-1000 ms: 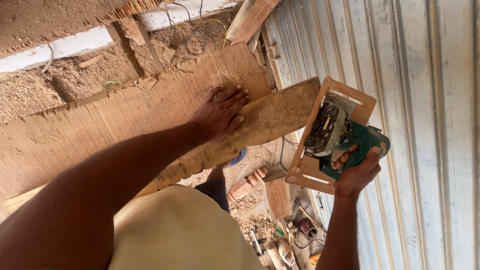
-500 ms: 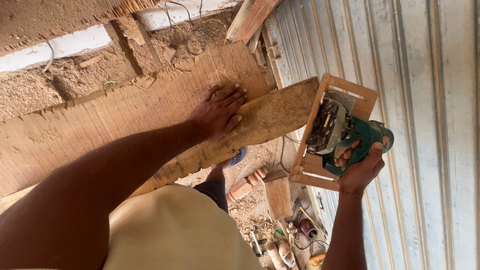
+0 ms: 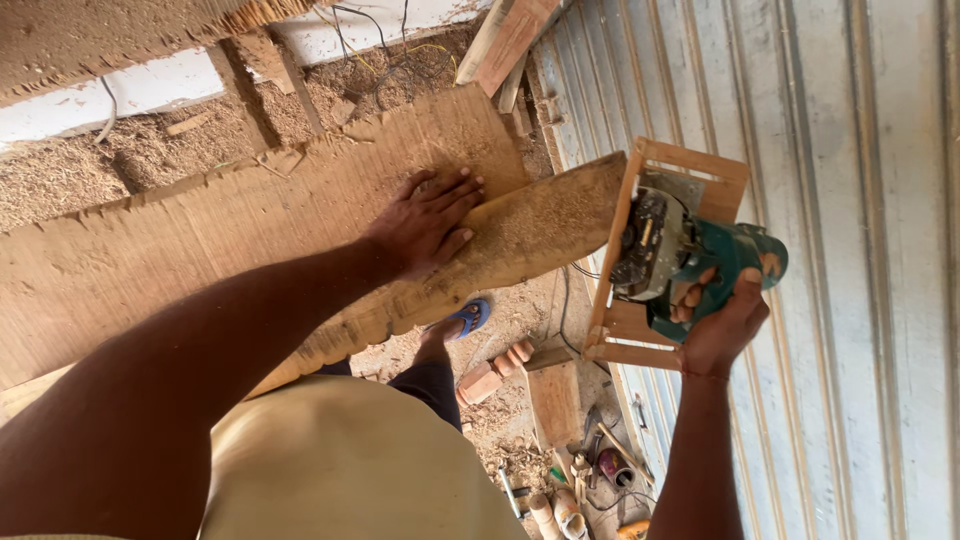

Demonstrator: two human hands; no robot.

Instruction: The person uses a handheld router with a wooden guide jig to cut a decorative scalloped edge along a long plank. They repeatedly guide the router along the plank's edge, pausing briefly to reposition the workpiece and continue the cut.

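Note:
My left hand [image 3: 425, 225] lies flat, fingers spread, on a long rough wooden plank [image 3: 540, 215] dusted with sawdust. My right hand [image 3: 722, 320] grips the green handle of a power saw [image 3: 690, 255] that is mounted in a small wooden frame [image 3: 640, 250]. The frame sits against the end of the plank, close to the corrugated metal wall. A wider rough board [image 3: 200, 250] lies beside the plank, under my forearm.
Corrugated metal sheeting [image 3: 830, 200] fills the right side. Sawdust [image 3: 70, 175] covers the ground at upper left. Below are my foot in a blue sandal [image 3: 465, 318], bricks [image 3: 490, 375], a wood block [image 3: 555, 400] and scattered small tools [image 3: 590, 470]. A cable [image 3: 565, 300] hangs below the plank.
The saw in its wooden frame and my right hand have shifted slightly in the view. My left hand stays flat on the plank.

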